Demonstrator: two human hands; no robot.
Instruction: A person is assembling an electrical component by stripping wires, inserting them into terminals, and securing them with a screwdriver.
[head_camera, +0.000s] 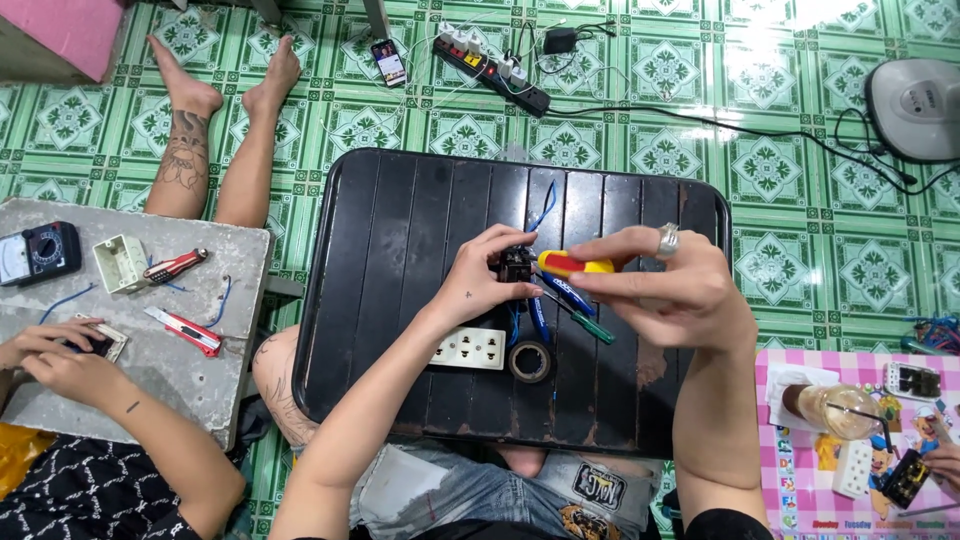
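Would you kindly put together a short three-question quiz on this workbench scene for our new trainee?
1. True or false: the right hand holds a screwdriver with a yellow and red handle.
2. What does the left hand hold? A) roll of tape B) small black part C) phone
3. Which round thing lies on the black tray beside the white socket plate?

Key: 1 true; 2 B, the small black part; 3 the roll of black tape.
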